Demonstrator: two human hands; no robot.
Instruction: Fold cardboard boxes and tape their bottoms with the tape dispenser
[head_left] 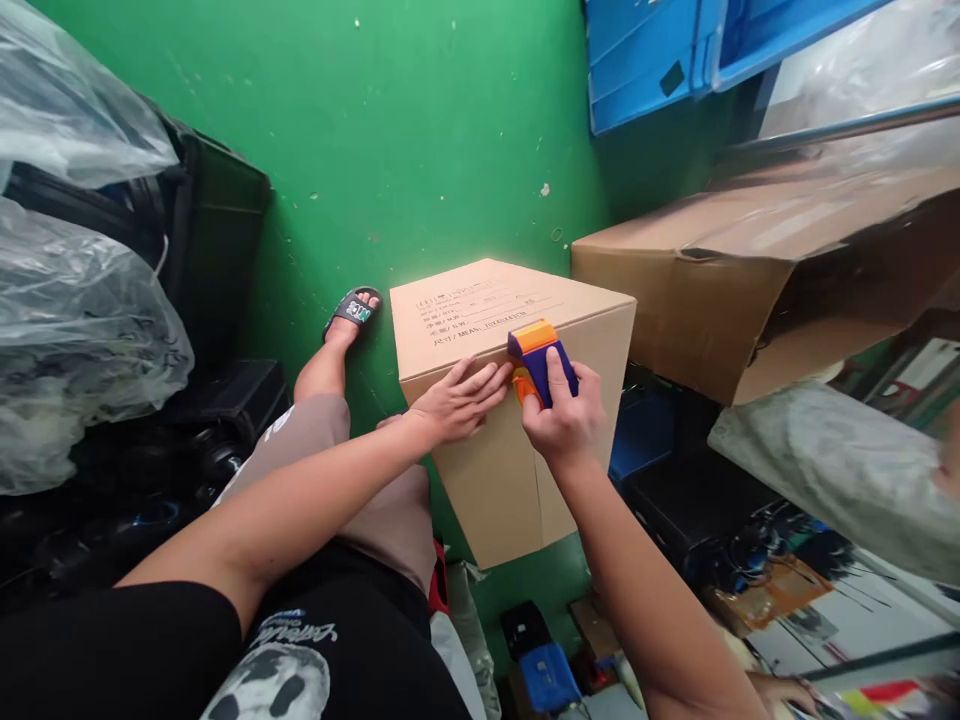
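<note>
The grip of the right hand (566, 410) is clamping around a purple-and-orange tape dispenser (541, 372), with one finger lying along its purple side and the thumb pressing near the orange part below. The dispenser is sitting against the long upper edge of a cardboard carton (525, 470), its orange top pointing towards the printed face. Just beside it, the left hand (463, 405) is lying flat and unclenched against the carton near that same edge, its fingertips pointing at the dispenser.

The carton is standing on the green floor (450, 150) in front of the person's legs, showing dark printed lines on one face. A foot in a black sandal (354, 314) is resting on the floor to its left. Just beyond the carton on the right, a brown box (660, 310) is gaping open, and blue crates (645, 60) are standing above that. Over on the left, clear plastic bags (90, 310) are bulging near a black bin (221, 210).
</note>
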